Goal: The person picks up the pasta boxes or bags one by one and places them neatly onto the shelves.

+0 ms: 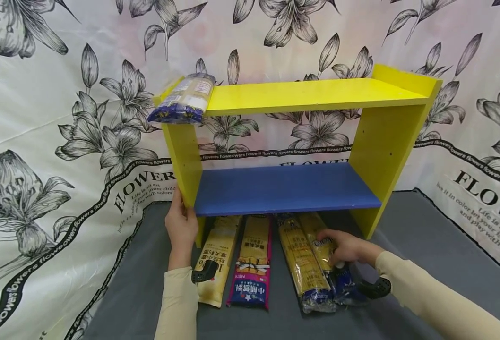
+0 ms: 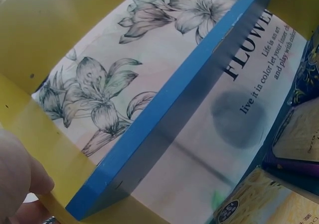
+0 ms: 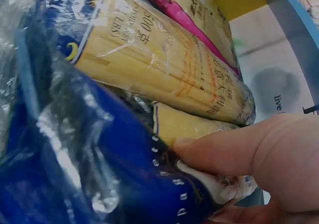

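Observation:
My left hand (image 1: 182,226) holds the left side panel of a yellow shelf (image 1: 181,160) with a blue middle board (image 1: 284,189), thumb on the near edge. My right hand (image 1: 348,248) grips a blue-ended pasta packet (image 3: 114,149), the rightmost one beneath the board. Right beside it lies another pasta packet (image 1: 303,264) in clear and blue wrapping. Farther left are a pink-edged pasta packet (image 1: 252,264) and a plain yellow pasta packet (image 1: 220,259). In the right wrist view, my thumb (image 3: 219,152) presses on the wrapper; the fingers below are mostly hidden.
One more blue-and-clear packet (image 1: 186,99) lies on the left end of the shelf's yellow top board (image 1: 292,97), its front overhanging the edge. A grey cloth (image 1: 126,293) covers the table. Behind stands a flower-printed curtain (image 1: 84,141).

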A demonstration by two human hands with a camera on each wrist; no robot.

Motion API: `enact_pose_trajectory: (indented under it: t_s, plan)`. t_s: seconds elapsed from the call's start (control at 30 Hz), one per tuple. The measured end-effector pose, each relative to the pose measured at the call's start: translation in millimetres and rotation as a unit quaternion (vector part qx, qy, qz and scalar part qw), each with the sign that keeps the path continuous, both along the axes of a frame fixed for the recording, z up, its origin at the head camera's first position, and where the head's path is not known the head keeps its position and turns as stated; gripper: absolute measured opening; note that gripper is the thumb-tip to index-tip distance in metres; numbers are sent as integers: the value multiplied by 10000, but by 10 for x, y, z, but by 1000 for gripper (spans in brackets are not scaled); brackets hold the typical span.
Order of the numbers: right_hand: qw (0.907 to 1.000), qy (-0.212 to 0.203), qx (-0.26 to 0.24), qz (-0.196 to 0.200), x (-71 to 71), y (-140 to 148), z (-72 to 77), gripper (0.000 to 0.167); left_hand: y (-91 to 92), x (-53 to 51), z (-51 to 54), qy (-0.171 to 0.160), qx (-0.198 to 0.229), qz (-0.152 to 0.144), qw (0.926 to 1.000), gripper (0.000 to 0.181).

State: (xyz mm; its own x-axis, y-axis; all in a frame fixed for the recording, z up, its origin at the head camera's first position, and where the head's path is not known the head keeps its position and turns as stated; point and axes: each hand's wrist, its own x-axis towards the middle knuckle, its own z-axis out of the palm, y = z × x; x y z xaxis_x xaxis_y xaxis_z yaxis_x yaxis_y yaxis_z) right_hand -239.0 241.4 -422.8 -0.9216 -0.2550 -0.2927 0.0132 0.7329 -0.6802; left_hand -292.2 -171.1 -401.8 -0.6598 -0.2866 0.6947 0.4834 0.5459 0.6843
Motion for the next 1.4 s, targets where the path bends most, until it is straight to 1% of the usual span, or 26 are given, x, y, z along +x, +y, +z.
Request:
enact_pose_trajectory:
  t_s: [0.2, 0.3, 0.37, 0.43, 0.53, 0.67, 0.83, 0.93, 1.0, 1.1, 1.17, 1.23, 1.3, 1.33, 1.4]
  plan:
    - [9975, -30, -703, 35, 92, 93, -79, 72, -4, 1, 0, -150, 85, -24, 9998, 63]
    - [9933, -190, -1129, 138, 150, 167, -103, 71, -1, -3, 3, -172, 103, -22, 9998, 63]
    - [9886, -366, -1446, 208, 209, 225, -124, 71, 1, -4, 6, -161, 105, -11, 9998, 63]
    - [9819, -566, -1786, 284, 288, 284, -148, 72, 6, -7, 9, -130, 71, 6, 9999, 62]
    - [9724, -723, -2180, 410, 427, 352, -188, 71, 6, -21, 21, -14, -11, 35, 10000, 62]
    - [9637, -967, -2453, 409, 580, 386, -217, 69, -11, -41, 38, 49, -30, 28, 10000, 64]
    - [9525, -1294, -2731, 378, 736, 411, -239, 70, -21, -20, 21, -147, 7, 30, 9999, 63]
    - [9513, -1245, -2790, 402, 822, 440, -269, 69, -16, -6, 3, -172, -22, 36, 9998, 61]
    - [9524, -1140, -2792, 442, 863, 462, -296, 68, -16, -6, -9, -152, -23, 35, 9999, 61]
    - [9486, -937, -2966, 590, 898, 497, -332, 65, -14, -7, -8, -117, 5, 25, 9999, 61]
    - [9417, -797, -3186, 733, 931, 518, -344, 64, -9, -8, -7, -97, 6, 19, 10000, 61]
    - [9291, -743, -3507, 914, 955, 519, -323, 64, -6, -8, -2, -80, -8, 30, 10000, 61]
    - [9192, -698, -3716, 1101, 978, 496, -255, 66, -2, -11, -4, -55, -28, 32, 10000, 61]
    - [9128, -674, -3841, 1217, 985, 481, -214, 68, -1, -10, -1, -56, -17, 25, 10000, 61]
    - [9074, -540, -3930, 1385, 995, 436, -117, 70, 1, -5, 1, -65, 4, 12, 10000, 61]
